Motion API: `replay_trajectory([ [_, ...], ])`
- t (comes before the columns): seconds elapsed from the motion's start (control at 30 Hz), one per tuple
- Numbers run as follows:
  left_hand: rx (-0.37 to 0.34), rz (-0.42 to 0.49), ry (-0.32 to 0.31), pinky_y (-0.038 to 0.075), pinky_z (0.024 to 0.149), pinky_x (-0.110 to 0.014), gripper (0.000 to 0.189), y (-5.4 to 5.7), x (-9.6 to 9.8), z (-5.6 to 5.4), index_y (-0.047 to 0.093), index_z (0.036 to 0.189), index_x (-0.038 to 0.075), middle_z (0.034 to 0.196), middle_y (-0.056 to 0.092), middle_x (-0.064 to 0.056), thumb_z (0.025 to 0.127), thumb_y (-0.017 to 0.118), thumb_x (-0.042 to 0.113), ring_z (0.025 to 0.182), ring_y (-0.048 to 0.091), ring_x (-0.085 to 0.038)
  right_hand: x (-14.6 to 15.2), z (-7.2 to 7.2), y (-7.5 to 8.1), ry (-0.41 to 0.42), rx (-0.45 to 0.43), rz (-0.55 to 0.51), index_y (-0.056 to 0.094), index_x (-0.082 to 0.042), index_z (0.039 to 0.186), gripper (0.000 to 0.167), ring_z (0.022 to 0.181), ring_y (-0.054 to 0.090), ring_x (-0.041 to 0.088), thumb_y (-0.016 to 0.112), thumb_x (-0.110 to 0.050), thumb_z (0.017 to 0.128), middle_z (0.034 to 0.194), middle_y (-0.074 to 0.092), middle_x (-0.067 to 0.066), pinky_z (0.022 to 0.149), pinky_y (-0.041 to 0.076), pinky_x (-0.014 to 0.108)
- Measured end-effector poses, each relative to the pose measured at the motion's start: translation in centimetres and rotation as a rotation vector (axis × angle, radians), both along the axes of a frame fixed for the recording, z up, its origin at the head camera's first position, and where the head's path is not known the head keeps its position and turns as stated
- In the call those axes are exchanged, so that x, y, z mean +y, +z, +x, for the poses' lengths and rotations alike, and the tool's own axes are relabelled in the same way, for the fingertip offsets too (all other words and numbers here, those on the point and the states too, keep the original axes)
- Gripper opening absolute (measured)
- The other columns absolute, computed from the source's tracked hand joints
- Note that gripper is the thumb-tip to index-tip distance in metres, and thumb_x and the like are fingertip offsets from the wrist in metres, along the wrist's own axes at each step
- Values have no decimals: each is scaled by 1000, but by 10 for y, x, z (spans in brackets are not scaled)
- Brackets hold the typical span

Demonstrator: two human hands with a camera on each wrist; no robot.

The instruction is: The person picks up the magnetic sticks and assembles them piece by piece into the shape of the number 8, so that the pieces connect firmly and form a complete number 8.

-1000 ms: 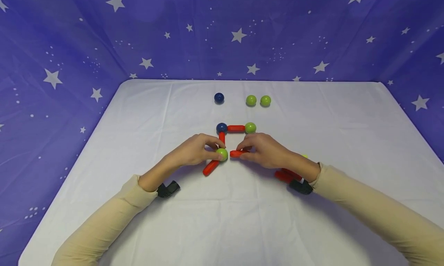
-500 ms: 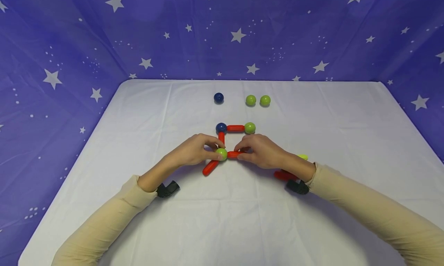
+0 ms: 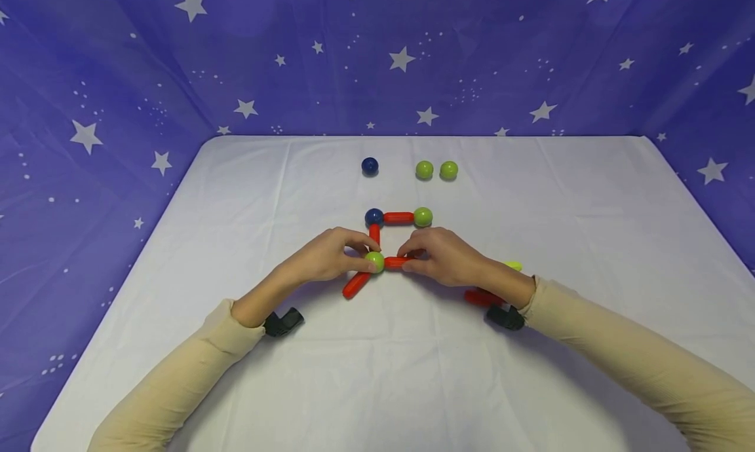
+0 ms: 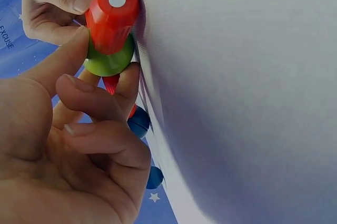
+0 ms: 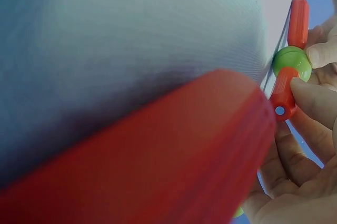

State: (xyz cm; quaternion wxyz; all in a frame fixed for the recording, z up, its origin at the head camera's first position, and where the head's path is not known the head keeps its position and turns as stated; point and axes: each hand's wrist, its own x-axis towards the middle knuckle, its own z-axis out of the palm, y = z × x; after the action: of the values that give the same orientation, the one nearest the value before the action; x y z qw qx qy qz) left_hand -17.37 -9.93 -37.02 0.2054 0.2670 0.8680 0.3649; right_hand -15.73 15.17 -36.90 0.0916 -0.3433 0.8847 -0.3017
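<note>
In the head view my left hand [image 3: 324, 255] pinches a glossy green ball [image 3: 374, 262] between thumb and fingers. My right hand [image 3: 445, 257] pinches a red ribbed rod [image 3: 394, 263], and the rod's left end touches that ball. A second red rod [image 3: 356, 285] slants from the ball toward the near left; the left wrist view shows its pale end disc. Another red rod [image 3: 374, 233] runs from the ball back to a dark blue ball [image 3: 374, 217]. From there a horizontal red rod [image 3: 398, 217] reaches a further green ball [image 3: 423, 217]. Fingers partly cover the held pieces.
Behind lie a loose blue ball [image 3: 369, 166] and two green balls, one left [image 3: 425, 170] and one right [image 3: 449, 170]. Beneath the right forearm are red rods [image 3: 480, 297] and a yellow piece [image 3: 513, 266], partly hidden. A starry cloth [image 3: 401, 92] stands behind the white table [image 3: 377, 386].
My right hand has moved slightly left with its red rod, closing the gap to the green ball, so the two now touch. The left hand keeps its hold on the ball.
</note>
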Motion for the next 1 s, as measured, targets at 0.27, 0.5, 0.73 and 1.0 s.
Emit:
replay_trajectory([
  [0.27, 7, -3, -9, 43, 93, -42, 27, -2, 0, -2, 73, 112, 18, 100, 69, 3, 87, 78, 27, 104, 60, -19, 1, 0, 1, -7, -12, -15, 76, -7, 106, 19, 84, 60, 12, 77, -11, 87, 92, 69, -4, 81, 50, 36],
  [0.5, 3, 3, -2, 43, 90, -41, 27, -3, -2, -1, 73, 112, 18, 100, 68, 3, 87, 77, 28, 104, 59, -20, 2, -2, 6, -15, -8, -8, 76, -6, 106, 20, 86, 61, 14, 76, -11, 87, 95, 70, -2, 82, 50, 37],
  [0.73, -1, 5, -8, 43, 87, -40, 26, -4, -3, -1, 73, 112, 20, 99, 68, 3, 88, 77, 28, 103, 59, -20, 12, -11, 28, -118, -20, -49, 74, -3, 107, 20, 89, 61, 18, 74, -11, 89, 93, 70, -1, 84, 51, 44],
  [1.0, 2, 11, -12, 44, 84, -39, 26, -3, -3, -1, 73, 112, 19, 101, 68, 3, 88, 77, 28, 103, 58, -21, 30, -30, 43, -194, 55, -97, 74, 0, 107, 20, 88, 59, 21, 74, -7, 88, 95, 70, 6, 83, 48, 42],
])
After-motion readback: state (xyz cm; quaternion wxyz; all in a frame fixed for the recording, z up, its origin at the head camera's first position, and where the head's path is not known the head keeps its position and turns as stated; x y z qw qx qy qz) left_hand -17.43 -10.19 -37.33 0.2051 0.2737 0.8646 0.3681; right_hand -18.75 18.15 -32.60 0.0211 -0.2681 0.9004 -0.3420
